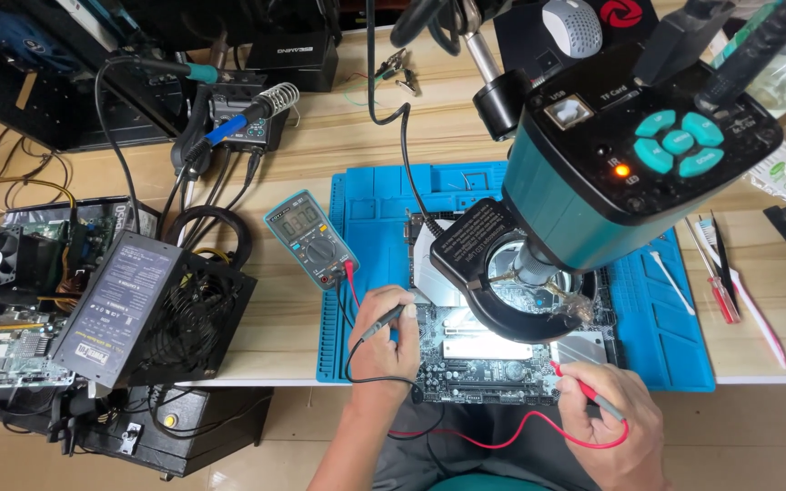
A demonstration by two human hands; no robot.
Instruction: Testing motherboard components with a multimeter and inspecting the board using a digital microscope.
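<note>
A computer motherboard lies on a blue work mat under a teal microscope camera with a black ring light. My left hand holds a black test probe at the board's left edge. My right hand grips a red test probe whose tip touches the board's lower right part. Red and black leads run to a teal multimeter lying on the mat's left edge.
A black power supply sits at the left table edge beside a fan and circuit boards. A soldering station with iron stands behind. Tweezers, a toothbrush and a screwdriver lie at the right.
</note>
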